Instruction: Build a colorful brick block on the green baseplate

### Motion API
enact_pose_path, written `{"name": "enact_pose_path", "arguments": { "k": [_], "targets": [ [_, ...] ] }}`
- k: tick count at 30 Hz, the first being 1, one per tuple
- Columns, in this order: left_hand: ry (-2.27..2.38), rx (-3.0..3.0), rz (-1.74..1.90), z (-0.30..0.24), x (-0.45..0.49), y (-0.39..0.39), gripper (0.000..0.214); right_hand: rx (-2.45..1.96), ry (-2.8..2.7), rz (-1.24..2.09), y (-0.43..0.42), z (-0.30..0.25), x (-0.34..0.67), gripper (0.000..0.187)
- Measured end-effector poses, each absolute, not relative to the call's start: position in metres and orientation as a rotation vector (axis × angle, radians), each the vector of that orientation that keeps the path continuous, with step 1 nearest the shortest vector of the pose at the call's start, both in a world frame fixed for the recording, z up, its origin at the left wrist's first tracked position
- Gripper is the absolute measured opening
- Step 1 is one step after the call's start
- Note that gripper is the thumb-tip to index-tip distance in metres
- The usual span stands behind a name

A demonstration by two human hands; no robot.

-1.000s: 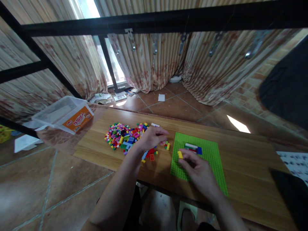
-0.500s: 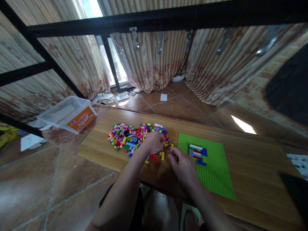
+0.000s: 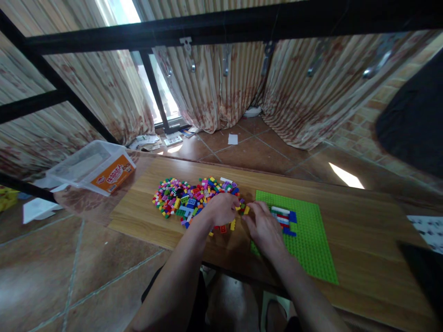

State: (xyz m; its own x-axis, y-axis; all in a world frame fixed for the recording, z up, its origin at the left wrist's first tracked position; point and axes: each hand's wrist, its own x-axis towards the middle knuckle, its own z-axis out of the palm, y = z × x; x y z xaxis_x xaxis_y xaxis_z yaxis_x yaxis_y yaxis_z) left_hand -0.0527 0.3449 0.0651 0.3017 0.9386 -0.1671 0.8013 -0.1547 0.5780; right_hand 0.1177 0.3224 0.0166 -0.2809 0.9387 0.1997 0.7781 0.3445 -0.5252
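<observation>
My left hand [image 3: 224, 208] reaches over the right side of a pile of small coloured toy building bricks [image 3: 194, 198]. Its fingers are bent and drawn together, with a small yellow brick [image 3: 238, 209] showing at their tips. Facing it, my right hand [image 3: 266, 228] has thumb and forefinger apart; another yellow brick [image 3: 246, 210] lies by its fingertips. Part of the right hand covers the left edge of a green baseplate [image 3: 311, 240]. On that plate stands a low build of white, red and blue bricks [image 3: 284, 219], partly hidden by the hand.
The wooden tabletop [image 3: 363, 230] carries everything. At its left end sits a clear plastic box [image 3: 93, 163] with an orange label. Loose bricks, including a yellow one [image 3: 233, 225] and a red one [image 3: 222, 228], lie at the pile's near edge. A black metal bar [image 3: 221, 32] crosses ahead.
My right hand has shifted slightly up and left, now overlapping the baseplate's left edge, its forefinger by a yellow brick. My left hand stays nearly in place. The view has shifted slightly.
</observation>
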Motion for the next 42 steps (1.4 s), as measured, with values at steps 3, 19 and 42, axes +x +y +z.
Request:
{"name": "enact_pose_path", "arguments": {
  "k": [3,19,42],
  "targets": [
    [1.480,1.975,0.360,0.072,-0.051,0.346,0.023,-1.440,-2.011,0.538,0.318,0.018,0.119,0.031],
    [1.199,1.463,0.723,0.065,-0.026,0.348,0.013,-1.318,-1.495,1.013,0.305,0.034,0.125,0.037],
    [1.458,1.766,0.738,0.051,0.018,0.343,0.026,-1.758,-1.479,0.534,0.321,0.038,0.232,0.033]
  ]
}}
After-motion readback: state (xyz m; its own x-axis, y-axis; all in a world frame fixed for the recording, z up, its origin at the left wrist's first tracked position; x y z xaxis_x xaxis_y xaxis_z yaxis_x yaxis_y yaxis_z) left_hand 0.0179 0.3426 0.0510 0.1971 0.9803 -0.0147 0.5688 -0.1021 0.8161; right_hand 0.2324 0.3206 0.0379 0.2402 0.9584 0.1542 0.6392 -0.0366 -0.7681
